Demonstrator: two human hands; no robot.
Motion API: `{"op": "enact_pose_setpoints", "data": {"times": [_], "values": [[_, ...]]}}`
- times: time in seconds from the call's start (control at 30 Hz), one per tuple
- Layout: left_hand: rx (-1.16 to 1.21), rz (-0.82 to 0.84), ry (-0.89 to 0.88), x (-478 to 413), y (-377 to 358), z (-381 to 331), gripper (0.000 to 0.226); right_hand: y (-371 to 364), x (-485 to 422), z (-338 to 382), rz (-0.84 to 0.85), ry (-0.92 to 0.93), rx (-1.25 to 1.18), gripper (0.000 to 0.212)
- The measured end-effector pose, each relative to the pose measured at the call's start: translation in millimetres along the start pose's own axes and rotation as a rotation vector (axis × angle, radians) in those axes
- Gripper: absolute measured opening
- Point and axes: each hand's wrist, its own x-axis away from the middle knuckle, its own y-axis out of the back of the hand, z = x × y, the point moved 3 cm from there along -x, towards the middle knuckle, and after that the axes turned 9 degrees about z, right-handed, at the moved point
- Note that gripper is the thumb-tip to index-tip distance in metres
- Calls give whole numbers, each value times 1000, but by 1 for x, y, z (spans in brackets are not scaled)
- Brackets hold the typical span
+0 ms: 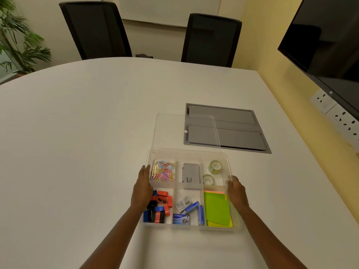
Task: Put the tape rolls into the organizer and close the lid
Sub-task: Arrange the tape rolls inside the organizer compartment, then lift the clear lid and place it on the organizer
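A clear plastic organizer point(191, 151) with several compartments sits on the white table in front of me. Two clear tape rolls lie in its far right compartment, one point(215, 167) behind the other point(208, 179). The transparent lid point(169, 131) is open and leans back from the organizer's far edge. My left hand point(142, 186) lies flat against the organizer's left wall. My right hand point(236, 189) grips the right rim beside the tape compartment.
Other compartments hold coloured paper clips point(163, 172), a grey box point(190, 175), sharpeners point(160, 206), staple boxes point(186, 208) and green sticky notes point(217, 208). A grey cable hatch point(239, 129) is set into the table behind the lid. Two black chairs point(210, 39) stand at the far side.
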Motion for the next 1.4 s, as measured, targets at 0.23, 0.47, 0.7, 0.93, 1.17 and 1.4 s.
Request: {"op": "enact_pose_setpoints", "data": {"times": [0.23, 0.47, 0.7, 0.93, 1.17, 1.4], "values": [[131, -60, -70, -8, 7, -10, 44, 5, -8, 8, 25, 15, 43, 39], [226, -56, 7, -55, 17, -14, 45, 16, -43, 40, -27, 83, 83, 40], [268, 24, 71, -101, 24, -23, 46, 19, -94, 71, 57, 104, 139, 33], [405, 46, 171, -141, 25, -22, 57, 12, -128, 84, 255, -40, 163, 38], [437, 13, 187, -149, 25, -15, 47, 14, -136, 75, 113, -166, -38, 29], [520, -68, 129, -143, 41, -26, 37, 31, -122, 92, -94, 12, -211, 24]]}}
